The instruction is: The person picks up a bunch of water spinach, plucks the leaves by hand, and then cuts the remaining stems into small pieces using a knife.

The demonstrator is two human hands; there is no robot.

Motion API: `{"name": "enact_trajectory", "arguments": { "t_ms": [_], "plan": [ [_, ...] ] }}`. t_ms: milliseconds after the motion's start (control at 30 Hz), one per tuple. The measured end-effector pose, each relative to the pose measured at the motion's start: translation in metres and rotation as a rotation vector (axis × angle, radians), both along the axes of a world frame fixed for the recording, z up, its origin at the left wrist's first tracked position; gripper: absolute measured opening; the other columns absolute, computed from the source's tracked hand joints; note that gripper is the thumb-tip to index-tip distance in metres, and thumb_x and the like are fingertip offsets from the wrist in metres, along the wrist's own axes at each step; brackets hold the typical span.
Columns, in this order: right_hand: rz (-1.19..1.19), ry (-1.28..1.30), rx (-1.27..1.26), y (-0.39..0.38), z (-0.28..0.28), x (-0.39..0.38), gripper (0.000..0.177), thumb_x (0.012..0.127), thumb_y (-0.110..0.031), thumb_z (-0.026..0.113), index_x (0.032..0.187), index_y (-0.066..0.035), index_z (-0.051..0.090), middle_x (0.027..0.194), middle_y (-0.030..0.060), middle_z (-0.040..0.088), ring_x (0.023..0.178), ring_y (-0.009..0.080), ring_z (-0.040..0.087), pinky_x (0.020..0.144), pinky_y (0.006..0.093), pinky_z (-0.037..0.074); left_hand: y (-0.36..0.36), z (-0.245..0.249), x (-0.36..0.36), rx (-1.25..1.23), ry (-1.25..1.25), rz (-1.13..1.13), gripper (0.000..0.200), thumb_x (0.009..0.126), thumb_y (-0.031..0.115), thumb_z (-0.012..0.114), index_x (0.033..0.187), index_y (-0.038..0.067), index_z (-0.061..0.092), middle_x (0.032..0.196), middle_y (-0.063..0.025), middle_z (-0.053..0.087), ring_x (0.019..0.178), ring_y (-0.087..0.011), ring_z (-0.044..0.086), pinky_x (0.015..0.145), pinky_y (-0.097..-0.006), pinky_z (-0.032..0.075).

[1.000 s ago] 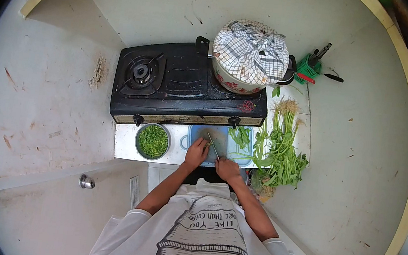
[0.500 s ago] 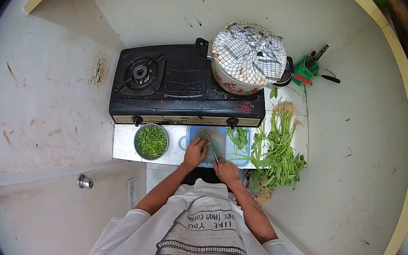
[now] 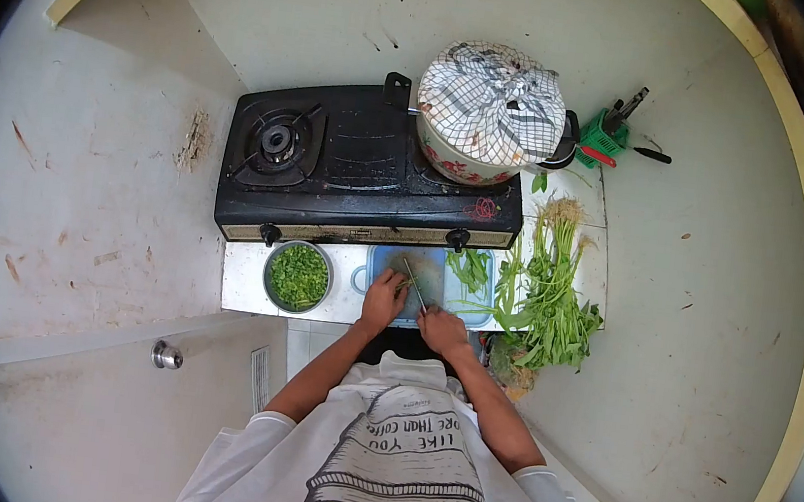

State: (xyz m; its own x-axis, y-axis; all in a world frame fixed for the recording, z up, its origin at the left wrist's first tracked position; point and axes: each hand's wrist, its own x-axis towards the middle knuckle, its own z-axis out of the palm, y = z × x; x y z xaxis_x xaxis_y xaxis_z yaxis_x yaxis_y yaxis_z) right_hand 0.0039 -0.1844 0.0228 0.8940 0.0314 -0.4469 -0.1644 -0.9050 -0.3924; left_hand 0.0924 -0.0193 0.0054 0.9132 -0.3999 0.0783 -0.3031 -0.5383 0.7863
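My right hand [image 3: 442, 332] is closed round the handle of a knife [image 3: 413, 282], whose blade points up and left over a blue cutting board [image 3: 433, 266]. Just left of the blade, my left hand [image 3: 385, 299] has its fingers curled down on the board, pressed on green stems that are mostly hidden under them. Some leafy greens [image 3: 469, 269] lie on the board's right part. To the left of the board stands a round bowl [image 3: 267, 280] filled with chopped greens [image 3: 300, 275].
Behind the board is a black two-burner gas stove [image 3: 353, 161], bearing a flowered pot [image 3: 466, 167] covered by a checked cloth [image 3: 493, 103]. A rooted bunch of greens [image 3: 550, 298] lies at the right. A green basket [image 3: 595, 137] with utensils stands at the back right corner.
The knife and my right hand have shifted slightly left, closer to my left hand's fingers. My left hand stays nearly in place.
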Motion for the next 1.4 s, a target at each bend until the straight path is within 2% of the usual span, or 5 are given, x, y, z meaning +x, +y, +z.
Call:
{"name": "enact_trajectory", "arguments": {
  "t_ms": [467, 567, 867, 1067, 1400],
  "plan": [
    [0.01, 0.042, 0.004, -0.002, 0.014, -0.003, 0.05, 0.107, -0.04, 0.042, 0.103, 0.003, 0.068, 0.087, 0.0275, 0.073, 0.083, 0.0456, 0.072, 0.077, 0.0564, 0.057, -0.001, 0.003, 0.001, -0.067, 0.025, 0.021, 0.012, 0.089, 0.004, 0.069, 0.1, 0.001, 0.067, 0.1, -0.0201, 0.06, 0.09, -0.0456, 0.063, 0.077, -0.0508, 0.052],
    [0.024, 0.035, -0.038, -0.008, 0.02, -0.013, 0.047, 0.105, -0.038, 0.046, 0.1, 0.003, 0.068, 0.085, 0.0247, 0.074, 0.081, 0.0421, 0.074, 0.076, 0.0532, 0.058, 0.0, 0.002, 0.002, -0.072, 0.073, 0.013, 0.011, 0.089, 0.003, 0.069, 0.099, 0.001, 0.066, 0.1, -0.0202, 0.06, 0.089, -0.0457, 0.063, 0.076, -0.0508, 0.052],
    [-0.028, -0.03, 0.006, -0.003, 0.003, -0.003, 0.05, 0.106, -0.042, 0.043, 0.104, 0.002, 0.068, 0.084, 0.0266, 0.073, 0.081, 0.0463, 0.072, 0.078, 0.0559, 0.057, 0.001, 0.002, 0.003, -0.03, 0.083, 0.003, 0.015, 0.088, 0.003, 0.07, 0.102, 0.0, 0.067, 0.1, -0.0205, 0.062, 0.089, -0.0448, 0.063, 0.078, -0.0494, 0.053],
    [0.013, -0.067, -0.032, -0.005, 0.002, -0.01, 0.049, 0.105, -0.04, 0.046, 0.098, 0.005, 0.065, 0.078, 0.0261, 0.072, 0.074, 0.045, 0.073, 0.07, 0.0539, 0.059, 0.002, 0.0, 0.002, -0.029, 0.059, -0.005, 0.018, 0.088, 0.004, 0.069, 0.105, 0.0, 0.068, 0.101, -0.0211, 0.062, 0.091, -0.0446, 0.064, 0.08, -0.0487, 0.053],
    [-0.009, -0.068, 0.037, 0.002, -0.001, 0.002, 0.05, 0.105, -0.041, 0.044, 0.1, 0.003, 0.066, 0.079, 0.028, 0.071, 0.077, 0.0468, 0.072, 0.075, 0.0558, 0.058, 0.002, 0.003, 0.003, -0.049, 0.072, -0.026, 0.018, 0.087, 0.003, 0.069, 0.104, -0.001, 0.065, 0.1, -0.0214, 0.06, 0.09, -0.0447, 0.063, 0.079, -0.0496, 0.053]
  ]
}}
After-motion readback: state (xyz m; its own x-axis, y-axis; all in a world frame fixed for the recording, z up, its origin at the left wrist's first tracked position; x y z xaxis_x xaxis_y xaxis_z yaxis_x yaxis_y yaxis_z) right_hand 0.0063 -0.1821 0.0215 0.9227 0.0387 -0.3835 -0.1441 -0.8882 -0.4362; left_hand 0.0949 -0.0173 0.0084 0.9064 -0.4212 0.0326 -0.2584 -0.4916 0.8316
